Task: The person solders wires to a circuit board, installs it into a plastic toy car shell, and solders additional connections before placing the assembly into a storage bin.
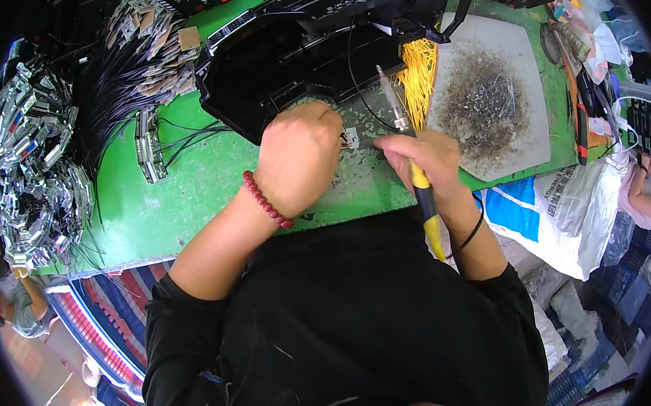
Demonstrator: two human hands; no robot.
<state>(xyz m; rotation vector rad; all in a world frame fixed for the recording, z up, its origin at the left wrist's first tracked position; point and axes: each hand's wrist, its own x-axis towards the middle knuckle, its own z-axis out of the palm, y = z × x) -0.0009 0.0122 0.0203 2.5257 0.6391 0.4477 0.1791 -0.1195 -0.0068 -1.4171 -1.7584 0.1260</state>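
My right hand (429,158) grips a soldering iron (422,189) with a yellow and black handle. Its metal tip slants up and away toward the black plastic housing (293,69), touching nothing that I can make out. Beside the housing's near edge, my left hand (303,155) is closed, knuckles up, with a red bead bracelet at the wrist. Its fingertips are hidden underneath, so what they hold cannot be told. A small whitish piece (350,138) shows right by those fingers, over the green table (213,211). A thin black cable loops down across the housing toward my right hand.
Many metal-framed parts (32,163) are heaped at the left; a few more (149,146) lie nearer, wired. Small boards with black leads (157,56) are piled behind. Yellow wires (419,83) lie beside a grey sheet (533,98) covered in dark debris. Other people are at both sides.
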